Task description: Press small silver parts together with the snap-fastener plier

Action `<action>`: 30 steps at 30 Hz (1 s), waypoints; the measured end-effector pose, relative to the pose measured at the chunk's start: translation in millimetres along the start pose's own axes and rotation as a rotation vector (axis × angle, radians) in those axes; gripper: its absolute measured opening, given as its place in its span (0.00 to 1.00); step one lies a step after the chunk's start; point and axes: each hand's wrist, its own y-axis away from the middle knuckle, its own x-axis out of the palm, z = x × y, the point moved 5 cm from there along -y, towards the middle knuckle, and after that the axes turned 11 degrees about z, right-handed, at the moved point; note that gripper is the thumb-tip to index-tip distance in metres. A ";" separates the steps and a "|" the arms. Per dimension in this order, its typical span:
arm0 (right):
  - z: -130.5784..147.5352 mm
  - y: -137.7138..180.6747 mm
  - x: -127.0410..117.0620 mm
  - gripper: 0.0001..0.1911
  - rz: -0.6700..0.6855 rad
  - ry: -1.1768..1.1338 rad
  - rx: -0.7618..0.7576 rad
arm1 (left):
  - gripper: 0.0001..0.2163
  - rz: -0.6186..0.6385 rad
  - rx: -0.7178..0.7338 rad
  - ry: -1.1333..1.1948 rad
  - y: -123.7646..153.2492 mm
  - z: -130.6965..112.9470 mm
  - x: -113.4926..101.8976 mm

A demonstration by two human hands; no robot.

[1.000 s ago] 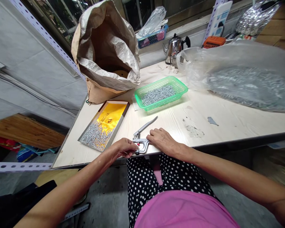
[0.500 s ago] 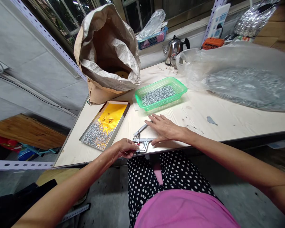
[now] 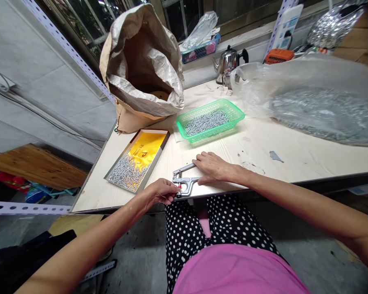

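Note:
A small metal hand press tool point(image 3: 184, 183) lies at the near edge of the pale table point(image 3: 294, 155). My left hand point(image 3: 159, 192) is pinched at the tool's jaw, fingers closed on a tiny part I cannot make out. My right hand point(image 3: 213, 167) rests on the tool's two long handles, fingers curled over them. To the left lies a shallow yellow-lined tray point(image 3: 141, 157) with several small silver metal pieces heaped at its near end.
A green plastic basket point(image 3: 233, 110) of silver pieces sits mid-table. Behind it stands an open brown paper sack point(image 3: 141, 69). A big clear plastic bag point(image 3: 319, 98) of metal parts fills the right side. A steel kettle point(image 3: 228, 61) stands at the back.
My right hand went from beside the tool's head out over the table, then came down and closed on the tool's handles. My left hand stayed pinched at the jaw.

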 end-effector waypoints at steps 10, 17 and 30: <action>8.4 8.0 -3.9 0.24 -0.021 -0.064 0.015 | 0.23 -0.552 0.738 -0.998 19.5 -52.8 31.2; -0.8 21.8 -2.3 0.38 -0.016 -0.150 0.041 | 0.34 -0.401 0.659 -1.196 -6.2 -74.0 33.8; 7.2 25.8 -14.8 0.11 0.131 -0.173 0.119 | 0.13 -0.411 0.713 -1.289 -4.4 -80.1 39.9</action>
